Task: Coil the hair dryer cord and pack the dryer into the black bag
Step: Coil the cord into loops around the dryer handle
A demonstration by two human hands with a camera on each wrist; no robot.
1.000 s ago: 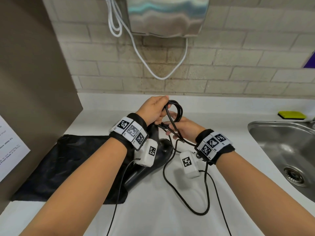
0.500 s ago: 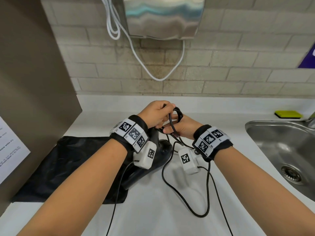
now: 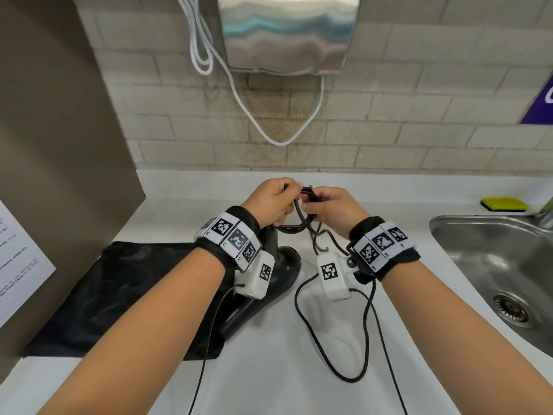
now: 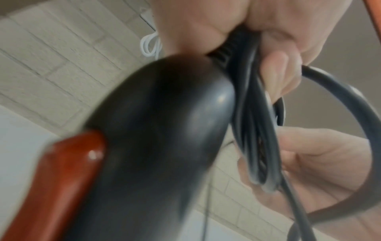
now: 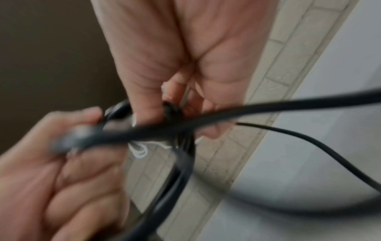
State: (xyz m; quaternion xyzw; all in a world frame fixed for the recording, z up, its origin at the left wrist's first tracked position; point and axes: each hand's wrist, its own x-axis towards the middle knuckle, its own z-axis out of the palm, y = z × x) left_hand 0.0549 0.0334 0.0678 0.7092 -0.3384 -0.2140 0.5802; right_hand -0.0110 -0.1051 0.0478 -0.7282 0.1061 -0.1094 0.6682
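Note:
The black hair dryer point(image 3: 282, 266) lies on the white counter, its rear end on the black bag point(image 3: 119, 295). In the left wrist view the dryer's body point(image 4: 156, 130) fills the frame, with a red part point(image 4: 62, 179) beside it. My left hand point(image 3: 270, 202) grips several coiled turns of the black cord point(image 3: 300, 215) above the dryer. My right hand point(image 3: 329, 206) pinches the same coil from the right, knuckles almost touching the left hand. The cord bundle point(image 4: 253, 130) runs through my curled left fingers point(image 4: 278, 73). A loose cord loop point(image 3: 329, 354) trails on the counter.
A steel sink point(image 3: 493, 265) is sunk into the counter at the right, with a yellow sponge point(image 3: 504, 204) behind it. A metal hand dryer point(image 3: 287, 31) and a white cable point(image 3: 239, 94) hang on the tiled wall. A brown panel point(image 3: 59, 145) closes the left side.
My right hand has risen and closed in on the left hand, so both now hold the coil at the same height. The upright loop has been gathered in between the hands.

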